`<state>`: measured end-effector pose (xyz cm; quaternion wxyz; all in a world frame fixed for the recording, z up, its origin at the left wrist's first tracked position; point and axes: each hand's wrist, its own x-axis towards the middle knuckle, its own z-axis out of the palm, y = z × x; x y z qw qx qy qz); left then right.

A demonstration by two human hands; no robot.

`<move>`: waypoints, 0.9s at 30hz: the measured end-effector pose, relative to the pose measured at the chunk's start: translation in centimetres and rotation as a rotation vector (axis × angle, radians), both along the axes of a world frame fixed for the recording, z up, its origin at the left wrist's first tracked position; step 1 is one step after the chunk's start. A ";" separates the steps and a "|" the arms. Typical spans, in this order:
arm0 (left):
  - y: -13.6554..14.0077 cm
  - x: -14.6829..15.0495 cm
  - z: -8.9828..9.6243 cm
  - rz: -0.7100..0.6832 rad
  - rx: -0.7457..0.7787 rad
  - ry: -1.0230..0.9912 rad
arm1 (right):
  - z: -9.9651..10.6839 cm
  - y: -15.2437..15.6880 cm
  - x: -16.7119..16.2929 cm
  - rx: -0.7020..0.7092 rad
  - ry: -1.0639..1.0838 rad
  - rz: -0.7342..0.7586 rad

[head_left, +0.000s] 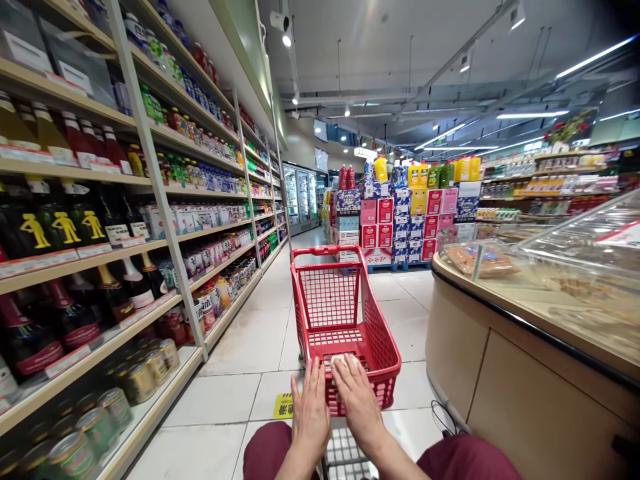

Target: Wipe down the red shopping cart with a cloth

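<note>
A red plastic shopping cart (383,340) stands right in front of my knees, its slatted basket facing me. My left hand (311,403) lies against the near end of the basket with its fingers stretched out and nothing in it. Beside it, my right hand (356,397) presses a crumpled white cloth (345,361) onto the basket's near rim. Most of the cloth is hidden under the fingers, and its exact kind is hard to make out. Below the hands, part of the cart's lower rack (345,448) shows.
Shelves of bottles and cans (200,233) run along the left. Stacked drink boxes (377,227) stand beyond the cart. A curved display counter (465,333) with packaged food is close on the right, a black cable (444,415) by its base. A yellow floor sticker (284,405) lies left.
</note>
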<state>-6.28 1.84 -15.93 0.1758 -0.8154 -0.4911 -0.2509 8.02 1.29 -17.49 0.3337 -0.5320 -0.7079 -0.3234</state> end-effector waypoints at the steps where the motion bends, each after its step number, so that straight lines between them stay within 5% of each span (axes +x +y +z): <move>1: 0.0 0.0 0.0 0.004 -0.003 0.007 | 0.0 -0.3 0.8 -0.016 0.004 -0.025; 6: -0.3 0.9 0.1 0.062 -0.042 -0.016 | 0.2 -2.0 6.1 -0.091 0.099 -0.220; 12: -0.2 0.6 -0.3 0.046 -0.028 -0.026 | 0.5 -0.5 0.5 -0.047 0.028 -0.057; 19: -0.3 0.9 -0.5 0.051 -0.015 -0.042 | 0.4 -2.1 6.2 -0.096 0.095 -0.265; 24: -0.4 0.8 -1.0 0.019 -0.012 -0.001 | 0.1 -0.7 1.5 -0.041 0.013 -0.087; 27: -0.5 0.7 -1.1 0.012 -0.013 0.008 | 0.0 -0.5 2.1 -0.046 0.037 -0.090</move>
